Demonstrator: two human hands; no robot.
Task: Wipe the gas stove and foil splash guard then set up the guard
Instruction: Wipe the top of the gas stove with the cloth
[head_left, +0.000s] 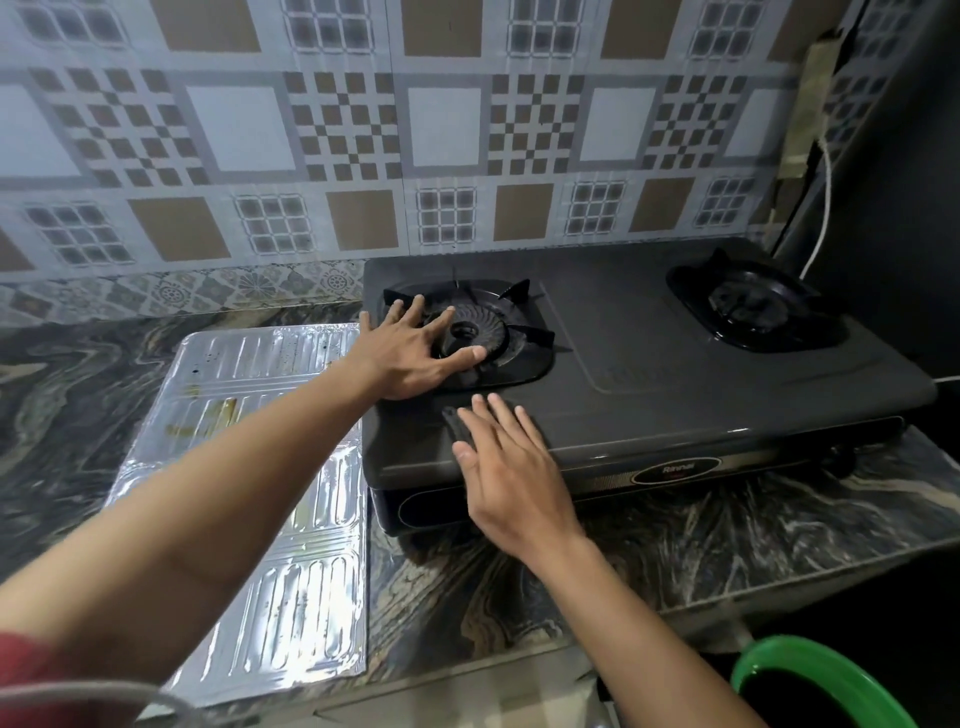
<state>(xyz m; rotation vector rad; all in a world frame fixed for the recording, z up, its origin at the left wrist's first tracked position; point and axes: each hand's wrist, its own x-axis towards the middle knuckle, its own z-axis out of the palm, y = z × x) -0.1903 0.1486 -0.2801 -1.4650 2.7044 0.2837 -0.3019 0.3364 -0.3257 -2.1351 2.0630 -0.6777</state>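
Observation:
A dark grey two-burner gas stove (649, 364) sits on the marbled counter. My left hand (410, 353) rests on its left burner (514, 332), fingers spread over the burner ring. My right hand (509, 467) lies flat on the stove's front left edge, pressing down a dark cloth (451, 420) that shows only as a small piece beside the thumb. The foil splash guard (270, 467) lies flat on the counter left of the stove, with brownish stains on its upper panel. My left forearm crosses over the guard.
The right burner (753, 312) stands bare. A patterned tile wall (363, 130) runs behind. A white cable (826, 208) hangs at the right by a dark wall. A green basin (779, 670) sits below the counter's front edge at the bottom right.

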